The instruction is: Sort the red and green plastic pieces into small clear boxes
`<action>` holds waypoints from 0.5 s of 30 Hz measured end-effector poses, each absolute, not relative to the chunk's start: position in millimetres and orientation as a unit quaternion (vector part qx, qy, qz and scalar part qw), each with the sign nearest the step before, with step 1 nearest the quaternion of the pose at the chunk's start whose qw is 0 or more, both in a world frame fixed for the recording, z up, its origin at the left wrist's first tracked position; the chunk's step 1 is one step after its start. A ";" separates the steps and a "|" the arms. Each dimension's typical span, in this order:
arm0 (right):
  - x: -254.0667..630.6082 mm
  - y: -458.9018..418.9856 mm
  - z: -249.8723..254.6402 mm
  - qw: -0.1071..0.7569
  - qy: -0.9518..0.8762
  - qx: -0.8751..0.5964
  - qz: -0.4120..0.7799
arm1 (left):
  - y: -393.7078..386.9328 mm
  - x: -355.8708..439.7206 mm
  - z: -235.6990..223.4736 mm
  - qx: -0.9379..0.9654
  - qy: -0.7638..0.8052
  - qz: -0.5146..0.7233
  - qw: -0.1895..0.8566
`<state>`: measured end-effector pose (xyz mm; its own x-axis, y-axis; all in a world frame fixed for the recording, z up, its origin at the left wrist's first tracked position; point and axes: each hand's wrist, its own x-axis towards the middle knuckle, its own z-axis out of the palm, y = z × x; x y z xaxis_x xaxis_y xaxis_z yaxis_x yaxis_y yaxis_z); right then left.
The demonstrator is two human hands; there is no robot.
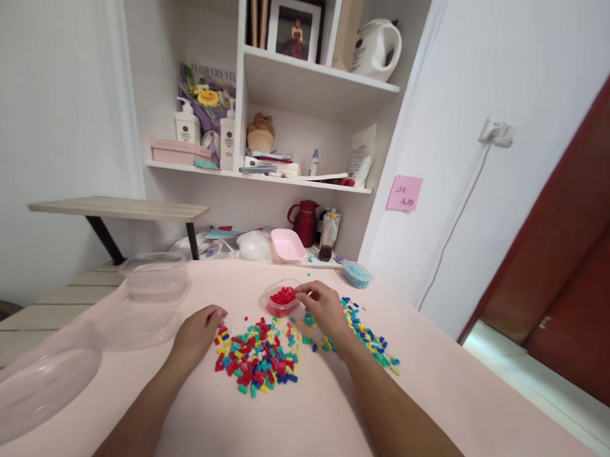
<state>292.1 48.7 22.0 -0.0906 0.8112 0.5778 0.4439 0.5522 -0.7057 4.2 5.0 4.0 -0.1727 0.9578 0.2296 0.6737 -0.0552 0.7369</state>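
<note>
Table (232, 431): pale pink top, reaching back to the white shelving (320, 91).
Clear containers (45, 384): see-through, along the table's left side.
Near pile (259, 357): small pieces in red, yellow, green and blue, heaped between the forearms.
Side spread (371, 339): mostly blue, green and yellow pieces, beyond the right wrist.
Right hand (322, 311): thumb and fingertips close together at the right rim of the red tub; I cannot tell whether they pinch a piece.
Left hand (201, 327): well apart from the right, fingers curled together beside the near pile's left edge; its grip is hidden.
Red tub (270, 304): just behind the near pile.
Red pieces (283, 296): gathered in the tub, with more in the near pile; adding them looks like the step in hand. The next move probably calls for parting the right fingertips over the tub, if loaded.
</note>
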 end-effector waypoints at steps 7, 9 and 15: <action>292.9 57.8 16.3 0.558 -0.669 -0.434 0.228 | 5.5 2.5 2.7 0.618 0.660 0.385 0.186; 297.8 52.2 20.4 0.546 -0.670 -0.435 0.251 | 5.8 2.9 2.8 0.617 0.661 0.385 0.185; 306.0 32.9 29.9 0.336 -0.772 -0.415 0.345 | 4.6 3.8 4.4 0.619 0.660 0.388 0.179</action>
<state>306.0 32.9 29.9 -0.4305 0.8719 0.2335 0.4087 0.4190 -0.8108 3.8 4.6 4.4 -0.1706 0.9546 0.2442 0.6778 -0.0662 0.7323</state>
